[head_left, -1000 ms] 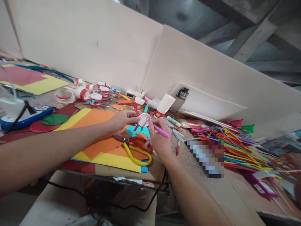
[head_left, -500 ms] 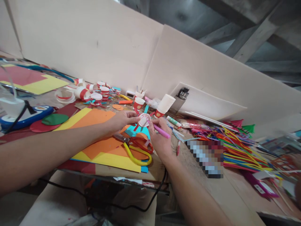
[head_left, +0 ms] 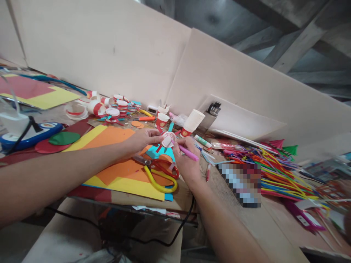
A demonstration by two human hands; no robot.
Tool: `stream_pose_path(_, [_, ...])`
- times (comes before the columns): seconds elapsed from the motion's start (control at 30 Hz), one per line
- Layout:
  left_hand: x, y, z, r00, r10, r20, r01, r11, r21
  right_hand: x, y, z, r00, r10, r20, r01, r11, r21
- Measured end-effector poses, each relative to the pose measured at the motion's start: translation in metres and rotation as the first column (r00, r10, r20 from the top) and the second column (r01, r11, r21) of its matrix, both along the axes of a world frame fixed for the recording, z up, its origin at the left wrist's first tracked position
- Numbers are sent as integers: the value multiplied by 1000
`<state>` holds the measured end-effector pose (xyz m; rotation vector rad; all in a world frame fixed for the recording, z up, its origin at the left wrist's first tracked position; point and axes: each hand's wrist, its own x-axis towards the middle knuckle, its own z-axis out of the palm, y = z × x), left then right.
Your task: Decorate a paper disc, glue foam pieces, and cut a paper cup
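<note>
My left hand (head_left: 149, 140) pinches the left edge of a round white paper piece (head_left: 168, 139), which has red and turquoise strips sticking out around it and pink marks on its face. A pink pen (head_left: 189, 152) is gripped in my right hand (head_left: 187, 157), its tip at the face of the round piece. Just below lie scissors with yellow and red handles (head_left: 156, 184), on orange sheets (head_left: 115, 170) and yellow sheets (head_left: 142, 188). Turquoise paper (head_left: 156, 152) lies under the round piece.
Behind my hands stand a stack of paper cups (head_left: 193, 122) and a dark-capped bottle (head_left: 210, 117). Several cut cup pieces (head_left: 97, 109) lie at the back left. Colourful pipe cleaners (head_left: 274, 175) spread on the right. A blue power strip (head_left: 33, 137) is at the left.
The pen tip and my right hand have shifted very slightly over the round piece. My left hand keeps its hold.
</note>
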<state>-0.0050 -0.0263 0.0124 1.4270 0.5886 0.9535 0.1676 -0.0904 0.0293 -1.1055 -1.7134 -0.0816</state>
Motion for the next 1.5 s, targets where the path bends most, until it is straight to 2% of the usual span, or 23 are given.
stream_pose_path(1.5, [0, 2, -1, 999, 23, -30, -23, 1000, 20, -1, -2, 1, 1000, 12, 9, -12, 1000, -17])
